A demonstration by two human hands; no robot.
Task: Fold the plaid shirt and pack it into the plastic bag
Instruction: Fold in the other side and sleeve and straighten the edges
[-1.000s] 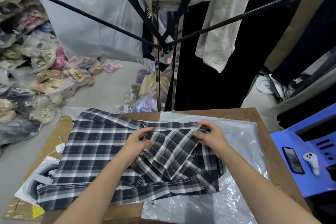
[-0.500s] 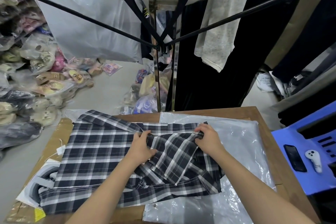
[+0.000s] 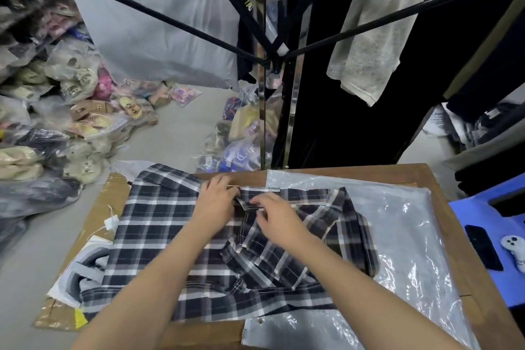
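Observation:
A dark plaid shirt (image 3: 159, 239) lies spread on the wooden table (image 3: 443, 207), its collar at the far left and a sleeve folded in over its right half. Its right part rests on a clear plastic bag (image 3: 403, 236) lying flat on the table. My left hand (image 3: 216, 202) presses on the shirt near its far edge, fingers on the fabric. My right hand (image 3: 275, 216) is close beside it, fingertips pinching the edge of the folded sleeve. A white tag (image 3: 111, 222) on a string hangs from the shirt's left side.
Cardboard (image 3: 96, 207) and a grey garment (image 3: 82, 273) lie under the shirt's left end. A blue plastic stool (image 3: 477, 210) on the right holds a black phone (image 3: 483, 247) and a white controller (image 3: 514, 250). Black hangers and hanging clothes (image 3: 369, 37) cross overhead. Bagged slippers (image 3: 85, 122) pile on the floor.
My right hand has moved left from the sleeve's right end to beside my left hand. The left hand has shifted slightly toward the far edge. The camera view has tilted down.

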